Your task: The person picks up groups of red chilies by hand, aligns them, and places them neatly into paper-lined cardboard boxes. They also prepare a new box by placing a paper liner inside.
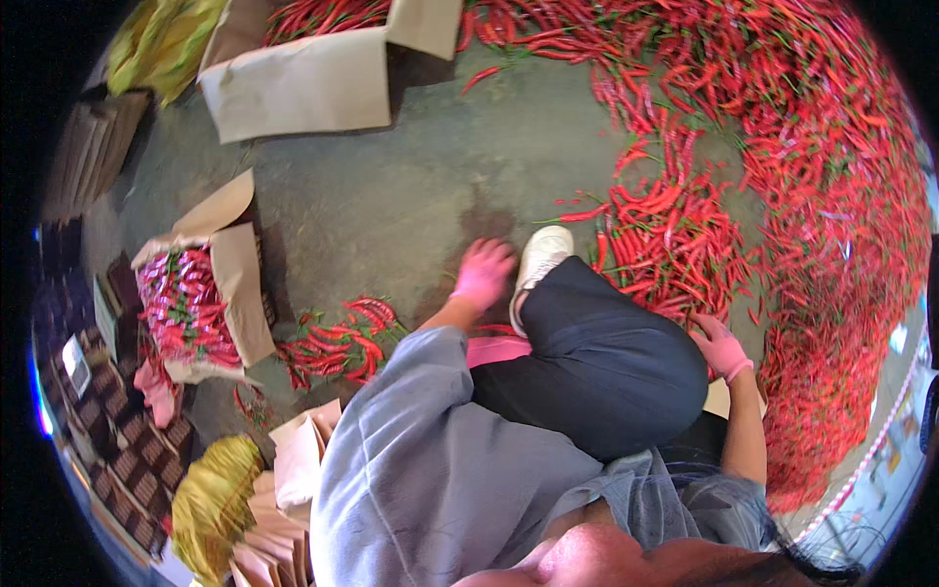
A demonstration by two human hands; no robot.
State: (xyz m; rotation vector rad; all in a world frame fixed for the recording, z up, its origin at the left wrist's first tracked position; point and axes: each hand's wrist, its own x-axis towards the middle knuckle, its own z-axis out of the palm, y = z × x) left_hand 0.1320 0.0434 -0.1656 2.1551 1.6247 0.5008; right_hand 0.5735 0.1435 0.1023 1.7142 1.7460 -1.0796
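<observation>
My left hand [484,275], in a pink glove, hovers or rests above the concrete floor [381,198] beside my white shoe [544,253]. Its fingers are slightly blurred and look apart, with nothing visible in them. My right hand [717,346], gloved in pink too, is at the near edge of a loose heap of red chili peppers [671,249], beside my bent knee. The thumb and fingers there are apart; no pepper shows in the grasp. A smaller group of red chilies [341,345] lies left of my left forearm. Below my left wrist shows something pink [499,351], partly hidden by my leg.
A large bank of chilies [829,220] curves along the right. An open cardboard box of chilies [187,308] stands left; another flapped box [301,88] holds chilies at top left. Folded cardboard [275,543] and a yellow sack [216,499] are at lower left.
</observation>
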